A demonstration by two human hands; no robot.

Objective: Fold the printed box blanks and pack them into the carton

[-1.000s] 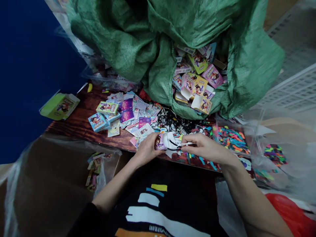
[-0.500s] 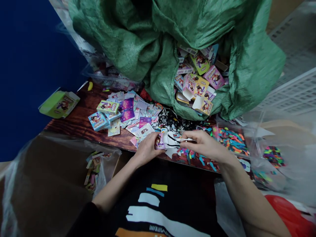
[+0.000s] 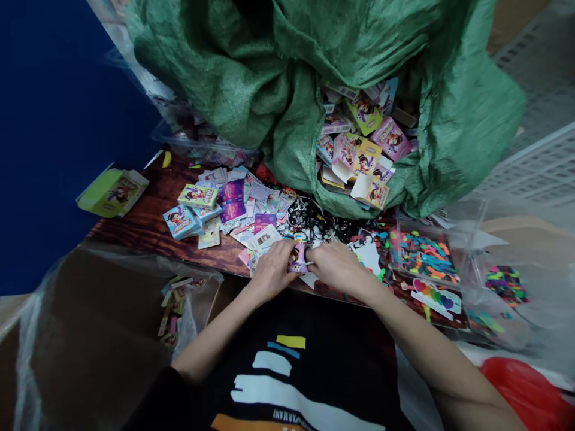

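Note:
My left hand [image 3: 272,270] pinches a small pink printed box [image 3: 297,258] at the near edge of the wooden table [image 3: 144,224]. My right hand [image 3: 335,268] has its fingers curled against the right side of the same box, pressing into it. The two hands touch around the box. Behind them lies a tangle of black cords [image 3: 318,224]. A white card piece [image 3: 369,257] lies just right of my right hand.
A green woven sack [image 3: 251,78] full of small printed boxes [image 3: 359,149] lies open at the back. Loose boxes and cards [image 3: 215,206] lie left of centre. A clear tray of coloured bits [image 3: 422,254] sits right. A plastic-lined carton [image 3: 99,335] stands lower left.
My right hand moved left, from holding a white flat piece out to the right, and closed in against the pink box beside my left hand. The white sheet no longer shows between the hands.

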